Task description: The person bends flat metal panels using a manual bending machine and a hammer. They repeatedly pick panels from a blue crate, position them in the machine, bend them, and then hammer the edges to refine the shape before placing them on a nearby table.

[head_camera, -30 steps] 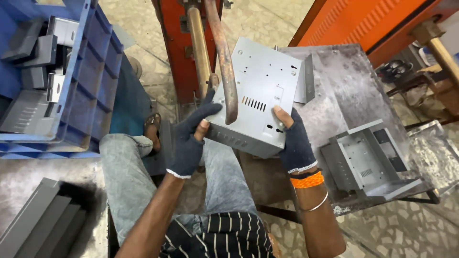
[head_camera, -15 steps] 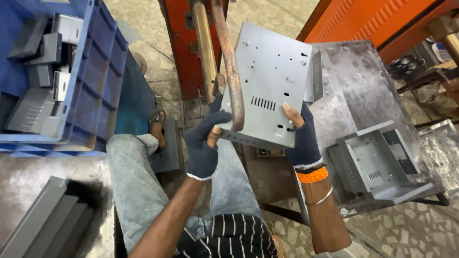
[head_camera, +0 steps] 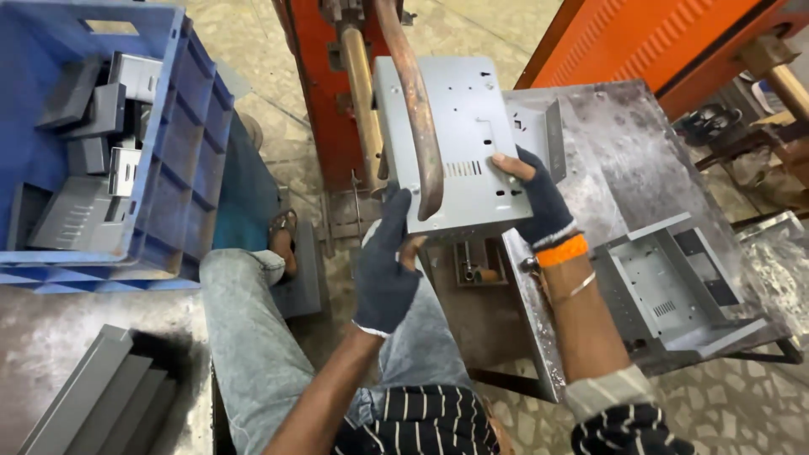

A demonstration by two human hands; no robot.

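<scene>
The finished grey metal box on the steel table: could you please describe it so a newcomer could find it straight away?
Start at the worn steel table on the right. Near its front right corner lies an open grey sheet-metal box, hollow side up. Unlike the panel held in both hands, nobody touches it.

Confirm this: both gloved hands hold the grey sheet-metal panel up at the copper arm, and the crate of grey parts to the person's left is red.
Not quite: the crate is blue, not red, as the head view shows. The rest holds: the left hand and the right hand, both gloved, hold the grey sheet-metal panel at the copper arm, and the crate holds grey parts.
</scene>
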